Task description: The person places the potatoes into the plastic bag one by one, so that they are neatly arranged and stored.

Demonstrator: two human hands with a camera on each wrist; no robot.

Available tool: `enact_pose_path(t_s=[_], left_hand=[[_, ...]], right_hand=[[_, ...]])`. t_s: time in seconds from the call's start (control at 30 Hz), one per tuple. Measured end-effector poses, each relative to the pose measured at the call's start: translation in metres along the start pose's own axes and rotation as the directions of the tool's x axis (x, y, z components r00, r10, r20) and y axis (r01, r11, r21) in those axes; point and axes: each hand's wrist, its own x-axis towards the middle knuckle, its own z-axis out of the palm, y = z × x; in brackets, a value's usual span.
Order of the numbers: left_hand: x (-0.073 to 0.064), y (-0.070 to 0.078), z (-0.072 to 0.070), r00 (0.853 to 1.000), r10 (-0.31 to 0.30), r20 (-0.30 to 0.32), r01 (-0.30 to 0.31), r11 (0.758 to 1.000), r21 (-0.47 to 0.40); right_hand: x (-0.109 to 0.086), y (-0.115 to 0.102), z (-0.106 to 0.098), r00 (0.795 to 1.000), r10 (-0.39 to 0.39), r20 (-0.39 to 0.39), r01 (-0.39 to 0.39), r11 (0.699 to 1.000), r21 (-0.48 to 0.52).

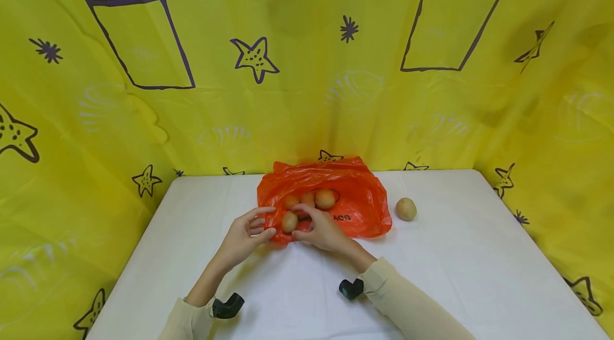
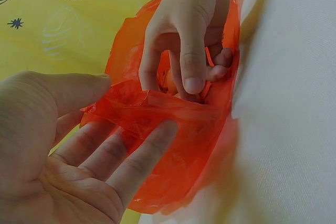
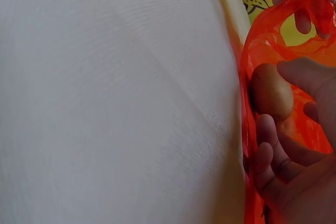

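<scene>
A red plastic bag (image 1: 362, 217) lies with its mouth facing me at the back of the table, several potatoes inside it. My left hand (image 1: 245, 234) holds the bag's left edge, the thumb on one side and the fingers (image 2: 142, 156) on the other in the left wrist view. At the bag's mouth my right hand (image 1: 326, 231) has its thumb and fingertips around a brown potato (image 3: 271, 92). Behind it, more potatoes (image 1: 325, 199) sit in the bag, partly hidden by the right hand's fingers.
A single potato (image 1: 406, 209) rests on the table to the right of the bag. The white-covered table (image 1: 460, 270) meets a yellow curtain (image 1: 307, 111) with drawn stars at the back and sides.
</scene>
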Motion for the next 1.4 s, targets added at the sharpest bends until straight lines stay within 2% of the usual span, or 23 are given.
enact_pose_path(t_s=[0.27, 0.57, 0.93, 1.2, 1.4], left_hand=[[0.000, 0.000, -0.002, 1.000, 0.005, 0.012, -0.005, 1.000, -0.012], [0.000, 0.001, -0.001, 1.000, -0.006, 0.011, 0.006, 1.000, -0.012], [0.000, 0.001, -0.001, 1.000, -0.007, 0.013, 0.008, 1.000, -0.016], [0.002, 0.001, -0.002, 1.000, 0.017, 0.004, -0.017, 1.000, 0.013], [0.002, 0.002, -0.002, 1.000, 0.018, 0.007, -0.018, 1.000, 0.009]], right_hand=[[-0.004, -0.001, -0.008, 0.999, -0.022, 0.031, 0.022, 0.999, 0.027], [-0.011, -0.006, -0.022, 0.998, -0.043, 0.054, 0.042, 0.999, 0.007], [-0.023, -0.016, -0.043, 0.994, -0.096, 0.051, 0.096, 0.995, 0.007], [-0.030, -0.023, -0.057, 0.995, -0.082, 0.060, 0.082, 0.997, 0.005], [-0.034, -0.026, -0.066, 0.993, -0.110, 0.043, 0.111, 0.993, -0.030]])
